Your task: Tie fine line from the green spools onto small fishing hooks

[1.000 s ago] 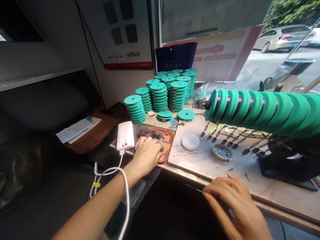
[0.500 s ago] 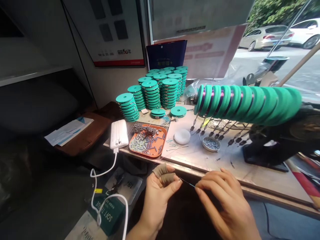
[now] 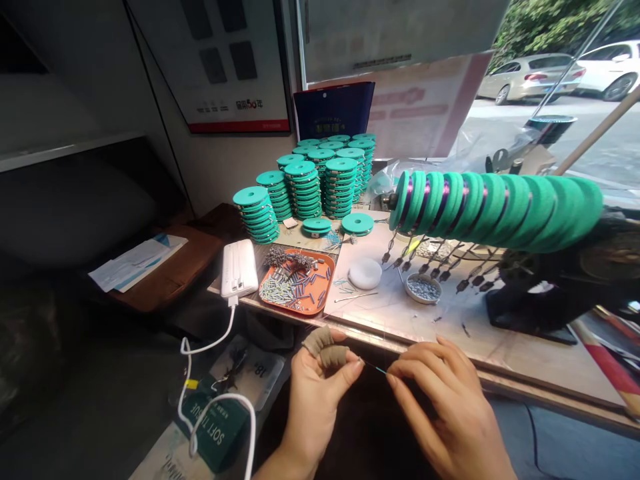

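Observation:
My right hand (image 3: 445, 400) pinches a thin needle-like wire (image 3: 379, 369) with a blue-green part by my fingertips. Its free end reaches left to the fingertips of my left hand (image 3: 323, 390). The left thumb and index finger are pressed together on something too small to make out, at the wire's tip. Tan tape wraps two fingers of that hand. Both hands are in front of the table edge, below an orange tray (image 3: 320, 303). In the tray lie small metal tubes (image 3: 280, 288) and a heap of dark metal pieces (image 3: 300, 260).
Stacks of green spools (image 3: 301, 190) stand at the back. A row of green discs (image 3: 480, 210) on a shaft carries hanging dark clips at right. A small bowl of grey beads (image 3: 424, 288), a white round pad (image 3: 365, 273) and a cabled power bank (image 3: 239, 268) lie on the table.
My left hand has come out of the orange tray, back toward me, and met the wire's tip. My right hand keeps its pinch. The view has turned slightly right.

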